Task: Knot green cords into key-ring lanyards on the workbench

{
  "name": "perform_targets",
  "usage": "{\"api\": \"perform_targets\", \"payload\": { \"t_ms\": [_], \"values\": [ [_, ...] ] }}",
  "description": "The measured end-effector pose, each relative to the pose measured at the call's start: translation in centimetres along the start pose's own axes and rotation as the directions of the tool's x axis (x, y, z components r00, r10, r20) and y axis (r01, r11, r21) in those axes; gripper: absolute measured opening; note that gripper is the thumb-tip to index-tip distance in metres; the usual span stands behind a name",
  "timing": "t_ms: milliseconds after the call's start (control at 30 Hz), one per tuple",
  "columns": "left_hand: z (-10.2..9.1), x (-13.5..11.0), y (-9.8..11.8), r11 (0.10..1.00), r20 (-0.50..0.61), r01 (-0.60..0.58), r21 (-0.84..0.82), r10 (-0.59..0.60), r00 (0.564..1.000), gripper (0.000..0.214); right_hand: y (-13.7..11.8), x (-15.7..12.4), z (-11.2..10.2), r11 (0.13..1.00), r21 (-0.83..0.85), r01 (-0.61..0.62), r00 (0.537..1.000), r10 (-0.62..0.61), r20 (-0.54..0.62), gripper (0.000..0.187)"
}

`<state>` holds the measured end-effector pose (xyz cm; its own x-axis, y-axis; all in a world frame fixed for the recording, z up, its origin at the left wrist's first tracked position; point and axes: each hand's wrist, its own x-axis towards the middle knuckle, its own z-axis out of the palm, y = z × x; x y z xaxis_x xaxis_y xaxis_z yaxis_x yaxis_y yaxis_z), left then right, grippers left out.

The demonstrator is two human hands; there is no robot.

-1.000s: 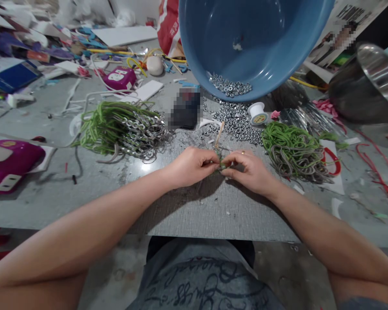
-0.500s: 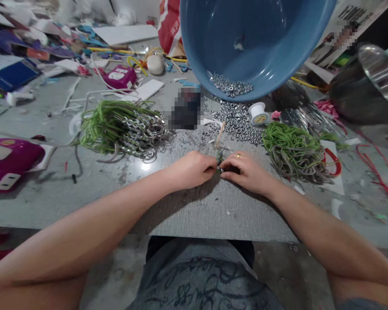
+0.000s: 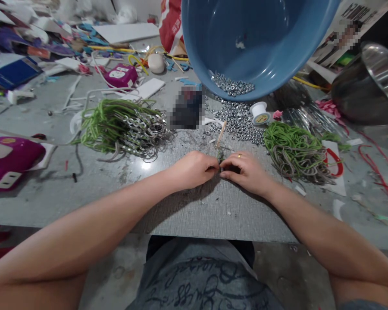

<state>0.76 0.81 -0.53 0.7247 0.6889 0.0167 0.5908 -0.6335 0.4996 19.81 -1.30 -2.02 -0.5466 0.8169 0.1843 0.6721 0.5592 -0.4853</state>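
My left hand [image 3: 197, 169] and my right hand [image 3: 244, 171] meet over the table, fingertips almost touching. Between them a short bit of green cord [image 3: 219, 155] shows, its end pinched in my left fingers. My right thumb and forefinger close on a small shiny piece, seemingly a metal nut [image 3: 221, 169], mostly covered by the fingertips. Just beyond lie a thin wooden stick [image 3: 221, 134] and a spread of loose metal nuts [image 3: 237, 118]. A bundle of green and grey cords [image 3: 295, 150] rests to the right; another cord bundle strung with metal pieces [image 3: 123, 127] lies left.
A big blue basin [image 3: 258, 38] leans over the nuts, with more nuts inside. White spool [image 3: 259, 113], steel bowl [image 3: 365, 86] and red cords [image 3: 378, 172] are on the right. Purple devices [image 3: 14, 163] and scraps crowd the left. The table's front edge [image 3: 194, 237] is near my body.
Both hands stay together at nearly the same spot, with only slight finger movement. The shiny piece is more covered by the fingertips now. The view has shifted a little.
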Motion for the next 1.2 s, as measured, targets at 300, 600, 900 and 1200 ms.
{"api": "perform_targets", "payload": {
  "t_ms": [300,600,900,1200],
  "values": [
    [0.6,0.1,0.0,0.996,-0.023,0.012,0.087,-0.010,1.000,0.019,-0.7,-0.1,-1.0,1.000,-0.015,-0.001,1.000,0.001,0.023,0.009],
    [0.5,0.1,0.1,0.993,-0.021,-0.010,0.116,0.013,1.000,0.021,-0.8,-0.4,-0.8,0.993,-0.112,0.042,0.999,-0.039,0.027,0.014],
    [0.9,0.1,0.1,0.997,-0.013,0.046,0.056,-0.045,0.999,0.017,-1.8,-0.6,0.4,0.982,-0.164,-0.089,0.988,0.067,-0.137,0.015],
    [0.5,-0.3,0.1,1.000,-0.084,-0.025,-0.009,0.024,0.996,0.018,-1.7,-0.5,0.0,0.997,-0.046,-0.065,0.994,0.061,-0.090,0.014]
  ]
}}
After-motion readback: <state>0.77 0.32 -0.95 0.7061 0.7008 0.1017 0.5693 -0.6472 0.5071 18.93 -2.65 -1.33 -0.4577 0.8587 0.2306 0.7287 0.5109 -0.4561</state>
